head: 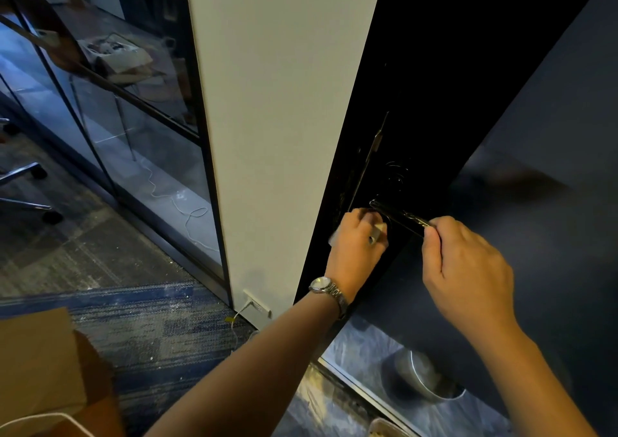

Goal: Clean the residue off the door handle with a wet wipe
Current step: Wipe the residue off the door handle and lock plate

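A tall off-white wall panel (pixel 284 102) rises just left of the fingers, a white socket plate (pixel 256 303) at its foot with a thin white cable (pixel 187 209) trailing off. Further left stands a dark-framed glass partition (pixel 110 112). Below and left of the fingers lies blue-grey patterned carpet (pixel 150 329) speckled with pale dust — a brown cardboard box (pixel 43 363) sits at the near left corner. Under the fingers, a round silver metal bowl-shaped object (pixel 424 381) rests on marbled grey floor. A chrome chair base with black castors (pixel 30 185) shows far left.
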